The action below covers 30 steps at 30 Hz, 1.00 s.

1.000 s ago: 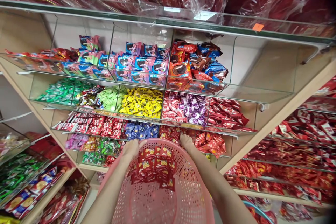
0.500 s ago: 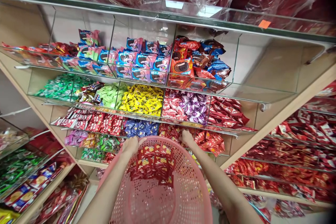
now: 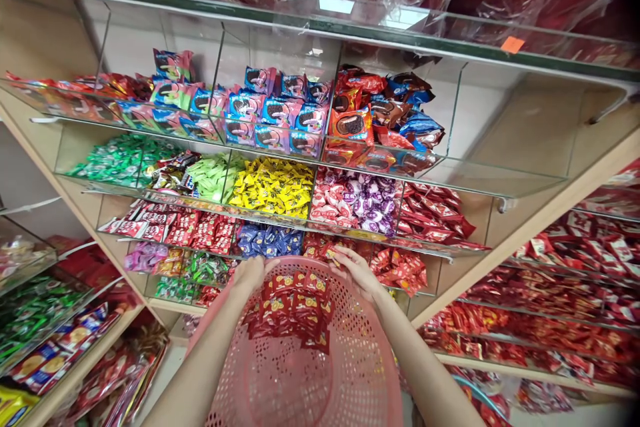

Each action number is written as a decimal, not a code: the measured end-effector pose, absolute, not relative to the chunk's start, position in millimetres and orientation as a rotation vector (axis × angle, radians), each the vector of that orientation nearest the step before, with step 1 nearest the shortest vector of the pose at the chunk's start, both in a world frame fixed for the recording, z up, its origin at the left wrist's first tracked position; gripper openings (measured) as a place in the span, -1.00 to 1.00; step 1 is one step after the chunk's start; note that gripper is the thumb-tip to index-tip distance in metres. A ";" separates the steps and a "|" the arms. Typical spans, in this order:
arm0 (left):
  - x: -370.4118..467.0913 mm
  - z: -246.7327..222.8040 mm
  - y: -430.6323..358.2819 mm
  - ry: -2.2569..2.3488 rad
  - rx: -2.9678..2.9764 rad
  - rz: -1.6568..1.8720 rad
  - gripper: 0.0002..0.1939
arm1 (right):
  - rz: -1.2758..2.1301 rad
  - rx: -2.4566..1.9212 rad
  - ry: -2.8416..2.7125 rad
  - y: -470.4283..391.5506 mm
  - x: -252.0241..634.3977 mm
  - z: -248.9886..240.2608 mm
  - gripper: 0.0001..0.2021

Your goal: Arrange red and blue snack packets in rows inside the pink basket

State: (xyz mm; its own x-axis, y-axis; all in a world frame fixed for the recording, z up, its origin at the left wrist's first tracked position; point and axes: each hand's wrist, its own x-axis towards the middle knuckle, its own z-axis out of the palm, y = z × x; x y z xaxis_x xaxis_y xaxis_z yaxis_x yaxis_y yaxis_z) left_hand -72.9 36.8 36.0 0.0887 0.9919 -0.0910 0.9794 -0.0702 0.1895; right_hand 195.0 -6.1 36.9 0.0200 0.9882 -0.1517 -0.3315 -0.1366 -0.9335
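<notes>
A large pink perforated basket (image 3: 370,360) is tilted in front of the shelves, with red packets (image 3: 295,307) piled toward its far side. At the basket's far left rim, my left hand (image 3: 250,275) has its fingers wrapped over the edge. My right hand (image 3: 353,270) is at the far right rim, its fingers closed on a small red packet (image 3: 332,253) beside the bin of similar red packets (image 3: 313,245). Blue packets (image 3: 270,241) lie in the bin to the left of that one.
Glass shelves hold yellow packets (image 3: 273,187), purple candies (image 3: 373,203) and cookie packs (image 3: 273,113). Glass dividers and shelf edges (image 3: 320,161) stand ahead. More stocked shelves flank both sides, including red packets (image 3: 545,287) at right.
My right hand has moved slightly toward the basket's rim from the bin, and a red packet now shows at its fingertips. My left hand remains on the rim.
</notes>
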 end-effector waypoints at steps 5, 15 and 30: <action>-73.4 33.9 37.8 1.994 2.178 0.104 -0.26 | 1.632 -0.986 -0.721 -12.8 165.1 43.7 -0.77; -74.9 31.2 39.7 1.983 2.204 0.109 -0.29 | 1.751 -1.001 -0.730 -27.9 143.5 32.1 -0.73; -73.6 33.3 37.6 1.998 2.169 0.107 -0.25 | 1.630 -0.971 -0.867 -33.2 138.1 19.7 -0.70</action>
State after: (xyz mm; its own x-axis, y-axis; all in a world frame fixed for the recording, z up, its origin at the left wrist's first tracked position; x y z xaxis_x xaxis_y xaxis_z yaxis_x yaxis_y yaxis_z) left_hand -73.6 37.6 33.3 0.0885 0.9932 -0.0753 0.9795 -0.0731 0.1880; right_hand 138.1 -33.2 19.7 -0.1696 0.9687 -0.1814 -0.3910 -0.2352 -0.8898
